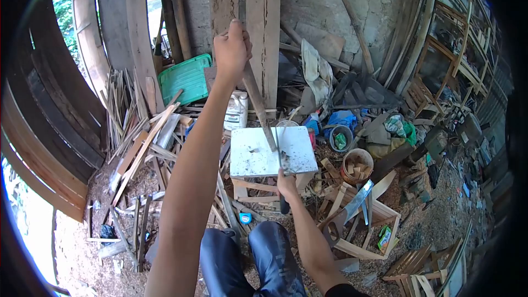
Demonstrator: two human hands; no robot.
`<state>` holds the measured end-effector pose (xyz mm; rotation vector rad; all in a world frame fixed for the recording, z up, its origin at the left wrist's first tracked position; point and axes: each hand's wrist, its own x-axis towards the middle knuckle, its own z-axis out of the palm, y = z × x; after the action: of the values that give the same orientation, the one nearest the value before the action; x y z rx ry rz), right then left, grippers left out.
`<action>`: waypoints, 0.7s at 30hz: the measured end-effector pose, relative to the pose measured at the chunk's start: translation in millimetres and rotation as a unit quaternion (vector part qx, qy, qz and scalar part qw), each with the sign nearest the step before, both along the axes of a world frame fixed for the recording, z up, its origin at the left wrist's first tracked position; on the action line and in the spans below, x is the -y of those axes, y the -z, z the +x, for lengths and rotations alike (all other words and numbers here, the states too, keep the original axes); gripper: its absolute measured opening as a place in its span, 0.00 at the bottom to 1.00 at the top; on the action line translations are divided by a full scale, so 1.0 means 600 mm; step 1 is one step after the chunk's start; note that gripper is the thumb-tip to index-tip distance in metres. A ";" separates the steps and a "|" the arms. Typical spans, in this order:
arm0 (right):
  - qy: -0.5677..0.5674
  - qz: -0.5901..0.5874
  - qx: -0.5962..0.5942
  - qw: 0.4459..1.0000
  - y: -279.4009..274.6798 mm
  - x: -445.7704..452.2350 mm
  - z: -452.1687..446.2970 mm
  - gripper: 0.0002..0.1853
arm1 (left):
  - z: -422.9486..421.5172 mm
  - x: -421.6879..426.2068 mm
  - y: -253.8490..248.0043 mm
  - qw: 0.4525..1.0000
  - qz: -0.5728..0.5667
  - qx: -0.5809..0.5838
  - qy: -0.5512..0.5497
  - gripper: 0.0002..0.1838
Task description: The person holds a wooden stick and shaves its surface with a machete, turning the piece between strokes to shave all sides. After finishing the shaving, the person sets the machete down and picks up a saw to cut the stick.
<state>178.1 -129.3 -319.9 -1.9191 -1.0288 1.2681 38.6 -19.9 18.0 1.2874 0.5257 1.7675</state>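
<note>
Left hand (232, 52) clenches the stick (256, 96), right hand (286, 185) the blade (279, 157); imo keep the stick planted inside the bench (242, 157) edges.

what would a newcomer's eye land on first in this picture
Probably the left hand raised high, gripping a long wooden stick whose lower end meets the white-topped stool. Next, the bright green plastic lid or bin behind, to the left, and the handsaw lying over a wooden frame at right.
</note>
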 end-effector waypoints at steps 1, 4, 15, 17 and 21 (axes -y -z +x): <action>0.024 0.045 0.071 0.996 0.076 -0.018 0.010 0.34 | -0.001 0.001 -0.002 1.000 0.006 -0.003 -0.002 0.20; 0.073 -0.026 -0.220 0.972 -0.019 0.012 -0.002 0.33 | 0.000 -0.001 -0.001 1.000 -0.013 0.025 -0.007 0.21; 0.015 0.161 -0.170 0.972 -0.136 0.039 -0.028 0.30 | 0.035 0.000 -0.004 1.000 0.000 -0.006 0.011 0.20; -0.006 0.185 -0.114 0.976 -0.117 0.030 -0.022 0.31 | 0.034 0.001 -0.006 1.000 0.010 -0.015 0.006 0.20; 0.060 0.024 -0.222 0.973 -0.024 0.030 -0.001 0.31 | 0.011 -0.001 -0.002 1.000 -0.006 -0.005 -0.005 0.21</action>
<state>177.8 -147.3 -305.4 -1.5346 -0.6943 1.4969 45.1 -19.4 19.2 1.2888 0.5470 1.7641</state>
